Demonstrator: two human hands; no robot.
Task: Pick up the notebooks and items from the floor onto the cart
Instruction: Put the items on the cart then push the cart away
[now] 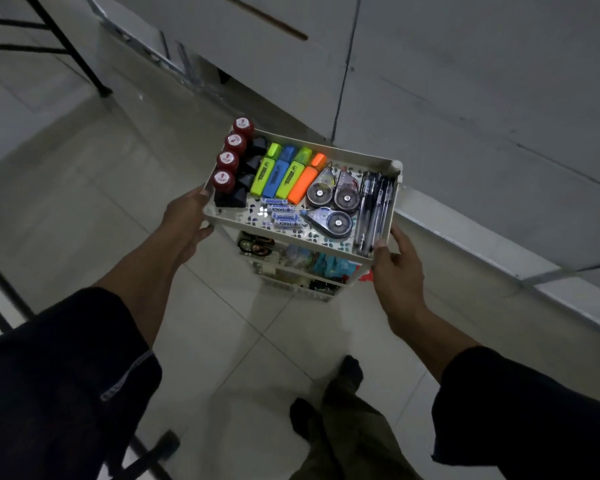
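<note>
Left hand [184, 220] and right hand [397, 268] fingers clamp the cart [291, 239] top tray rim; tray holds highlighters [284, 174], correction tapes [333, 202], pens [374, 209], stamps [232, 168], batteries [281, 214].

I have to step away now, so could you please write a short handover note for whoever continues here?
Left hand grips the left rim of the cart's top tray; right hand grips its near right corner.
Top tray holds stamps, highlighters, correction tapes, batteries and pens.
Lower shelves look filled; their contents are unclear.
No notebooks or loose items show on the floor in view; check beyond the frame.
</note>
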